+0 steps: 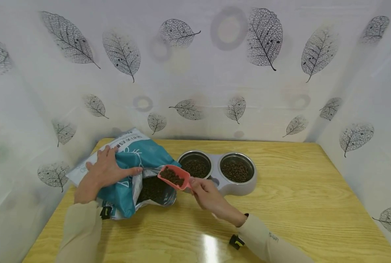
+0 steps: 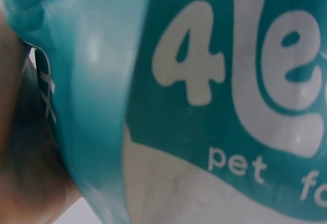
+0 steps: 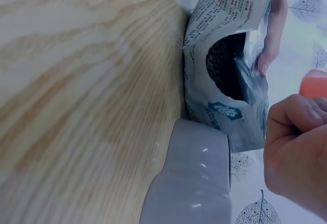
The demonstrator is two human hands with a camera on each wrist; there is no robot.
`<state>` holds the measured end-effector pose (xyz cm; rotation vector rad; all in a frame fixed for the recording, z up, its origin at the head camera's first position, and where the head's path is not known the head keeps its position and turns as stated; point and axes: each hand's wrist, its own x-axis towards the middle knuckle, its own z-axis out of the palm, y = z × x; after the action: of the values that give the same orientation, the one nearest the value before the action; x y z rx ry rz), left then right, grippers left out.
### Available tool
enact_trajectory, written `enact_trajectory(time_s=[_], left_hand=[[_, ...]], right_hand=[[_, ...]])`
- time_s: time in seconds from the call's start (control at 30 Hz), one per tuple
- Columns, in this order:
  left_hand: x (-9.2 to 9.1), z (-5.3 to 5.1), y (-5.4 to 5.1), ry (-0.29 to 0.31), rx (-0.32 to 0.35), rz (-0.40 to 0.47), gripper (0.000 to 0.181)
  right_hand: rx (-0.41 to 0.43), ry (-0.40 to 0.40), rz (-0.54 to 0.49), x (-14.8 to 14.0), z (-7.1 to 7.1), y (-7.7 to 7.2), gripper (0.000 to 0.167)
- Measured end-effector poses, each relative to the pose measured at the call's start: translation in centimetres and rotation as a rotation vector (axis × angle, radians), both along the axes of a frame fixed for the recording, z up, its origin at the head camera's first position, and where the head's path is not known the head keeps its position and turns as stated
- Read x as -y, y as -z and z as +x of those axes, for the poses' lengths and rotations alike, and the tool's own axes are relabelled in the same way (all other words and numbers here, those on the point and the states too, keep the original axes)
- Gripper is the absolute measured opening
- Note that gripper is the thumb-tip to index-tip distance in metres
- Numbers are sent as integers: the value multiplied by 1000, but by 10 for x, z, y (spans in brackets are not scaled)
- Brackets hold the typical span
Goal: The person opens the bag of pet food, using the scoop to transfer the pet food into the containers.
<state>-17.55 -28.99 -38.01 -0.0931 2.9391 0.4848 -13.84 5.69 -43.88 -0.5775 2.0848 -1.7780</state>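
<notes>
In the head view my right hand (image 1: 210, 197) grips the handle of a pink scoop (image 1: 185, 183) filled with brown kibble (image 1: 170, 176). The scoop is above the table, between the pet food bag and the left bowl. My left hand (image 1: 105, 173) rests on the teal and white pet food bag (image 1: 149, 155), fingers spread and thumb stretched along the edge of its mouth. The bag lies on its side, and dark kibble shows inside its opening. In the right wrist view part of the pink scoop (image 3: 314, 86) shows beyond my curled fingers.
A grey double-bowl stand (image 1: 245, 189) sits right of the bag. Its left bowl (image 1: 195, 164) and right bowl (image 1: 236, 168) both contain kibble. The wooden table (image 1: 297, 190) meets a leaf-patterned curtain (image 1: 208, 80) behind and at both sides.
</notes>
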Motion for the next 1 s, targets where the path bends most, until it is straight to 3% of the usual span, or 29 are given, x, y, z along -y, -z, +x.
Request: enact_trajectory(time_s=[0.33,0.53,0.73,1.0], left_hand=[[1,0,1,6,8,-4,134],[0,-1,1,4,8,-4,135],[1,-1,1,4,6,-1,135],[1,-1,2,4,6,-2,135]], right_hand=[[-144,-13,-108,-13,-7,3,46],[-244,62,-61,-31,-19,-4,39],[-275,155,72,-67,-33,-15,35],[-259,331,361,-123,-47,-23,37]])
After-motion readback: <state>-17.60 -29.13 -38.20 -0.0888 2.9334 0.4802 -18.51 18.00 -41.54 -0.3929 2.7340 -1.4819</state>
